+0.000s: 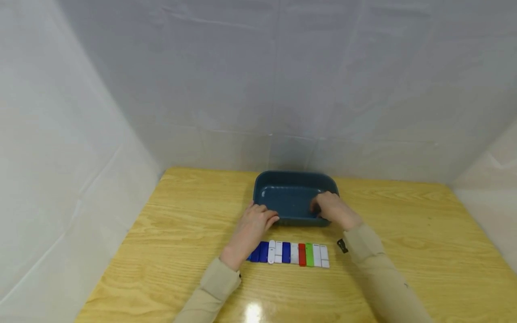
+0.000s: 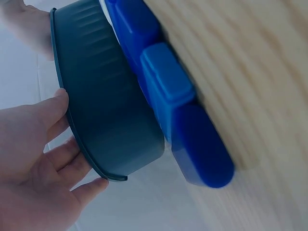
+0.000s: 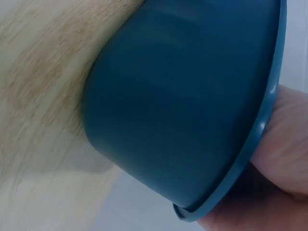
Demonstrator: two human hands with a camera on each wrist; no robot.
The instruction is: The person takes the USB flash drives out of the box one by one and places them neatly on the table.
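Teal oblong plastic basin (image 1: 288, 197), nothing visible inside, is gripped at its near rim by left hand (image 1: 254, 224) and right hand (image 1: 333, 208); coloured clips (image 1: 288, 254) lie before it.

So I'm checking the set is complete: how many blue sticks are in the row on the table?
3 show: two side by side at the row's left end and one further right, past two white ones. The left hand covers that end, so another may be hidden.
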